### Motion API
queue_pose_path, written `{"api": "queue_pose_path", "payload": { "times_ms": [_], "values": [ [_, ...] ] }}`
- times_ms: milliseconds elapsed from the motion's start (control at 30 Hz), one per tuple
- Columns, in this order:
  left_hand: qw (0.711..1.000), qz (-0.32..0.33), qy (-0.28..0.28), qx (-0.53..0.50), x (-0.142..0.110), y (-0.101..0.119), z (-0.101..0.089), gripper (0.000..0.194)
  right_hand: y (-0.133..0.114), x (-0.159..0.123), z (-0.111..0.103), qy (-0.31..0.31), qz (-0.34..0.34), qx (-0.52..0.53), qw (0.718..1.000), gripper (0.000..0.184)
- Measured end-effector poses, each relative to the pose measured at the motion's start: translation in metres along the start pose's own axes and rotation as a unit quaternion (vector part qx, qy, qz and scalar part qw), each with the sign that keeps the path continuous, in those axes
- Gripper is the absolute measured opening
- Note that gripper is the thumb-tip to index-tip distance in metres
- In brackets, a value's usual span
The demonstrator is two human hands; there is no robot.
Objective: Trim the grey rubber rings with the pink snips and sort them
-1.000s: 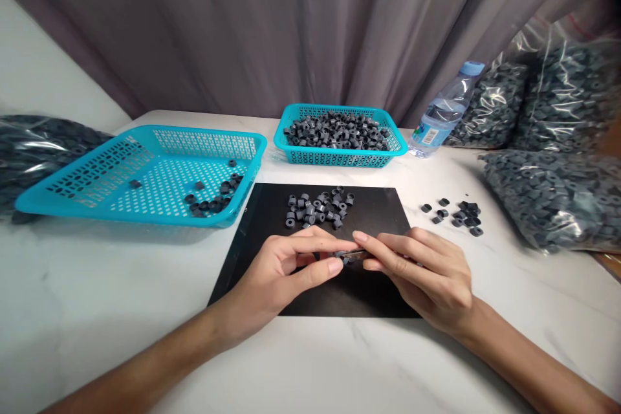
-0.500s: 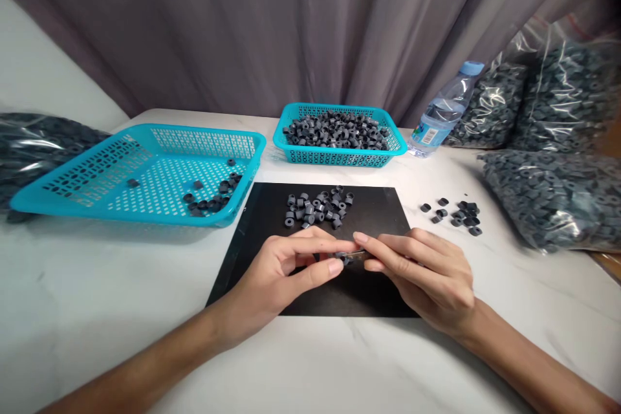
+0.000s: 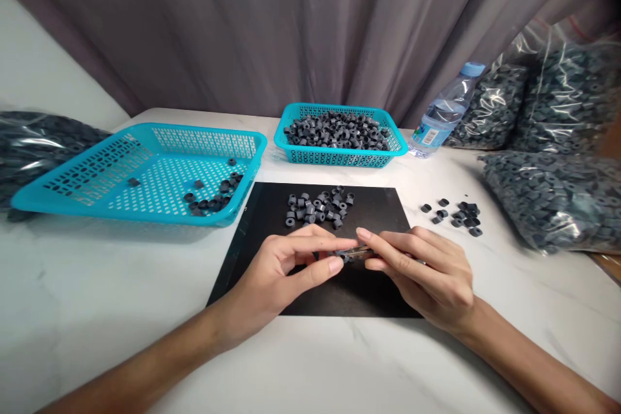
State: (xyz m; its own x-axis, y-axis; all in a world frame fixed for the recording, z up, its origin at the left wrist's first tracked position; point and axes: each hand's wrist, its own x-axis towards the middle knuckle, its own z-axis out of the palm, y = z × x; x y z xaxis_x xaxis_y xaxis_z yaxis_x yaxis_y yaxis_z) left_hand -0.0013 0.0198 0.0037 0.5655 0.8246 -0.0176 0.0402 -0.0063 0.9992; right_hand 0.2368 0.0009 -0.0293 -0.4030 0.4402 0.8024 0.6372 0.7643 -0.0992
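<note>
Over the black mat (image 3: 310, 297), my left hand (image 3: 286, 272) pinches a small grey rubber-like ring (image 3: 343, 257) between thumb and forefinger. My right hand (image 3: 427, 265) closes round a slim metallic tool (image 3: 361, 252), whose tip meets the ring. Fingers cover most of this tool, so its exact kind does not show. Just beyond both hands lies a loose pile of grey rings (image 3: 317, 207) on the mat's far half, short hollow cylinders lying at various angles.
A large blue basket (image 3: 140, 210) at left holds several rings; a smaller blue basket (image 3: 339, 158) behind is heaped with them. More rings (image 3: 458, 213) lie right of the mat. A water bottle (image 3: 441, 113) and filled plastic bags (image 3: 548, 200) stand at right, another bag (image 3: 39, 149) at far left.
The tool's visible part between the fingers has shifted slightly, with more of it showing near the right fingertips. Both hands keep nearly the same place.
</note>
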Motion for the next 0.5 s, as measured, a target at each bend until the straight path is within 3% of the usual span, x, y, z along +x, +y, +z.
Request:
{"api": "queue_pose_path", "payload": {
  "times_ms": [500],
  "values": [
    [1.000, 0.000, -0.002, 0.003, 0.0000, -0.0029, -0.0010, 0.030, -0.0011, 0.0035, -0.0012, -0.011, -0.018, -0.018, 1.000, 0.031]
  ]
}}
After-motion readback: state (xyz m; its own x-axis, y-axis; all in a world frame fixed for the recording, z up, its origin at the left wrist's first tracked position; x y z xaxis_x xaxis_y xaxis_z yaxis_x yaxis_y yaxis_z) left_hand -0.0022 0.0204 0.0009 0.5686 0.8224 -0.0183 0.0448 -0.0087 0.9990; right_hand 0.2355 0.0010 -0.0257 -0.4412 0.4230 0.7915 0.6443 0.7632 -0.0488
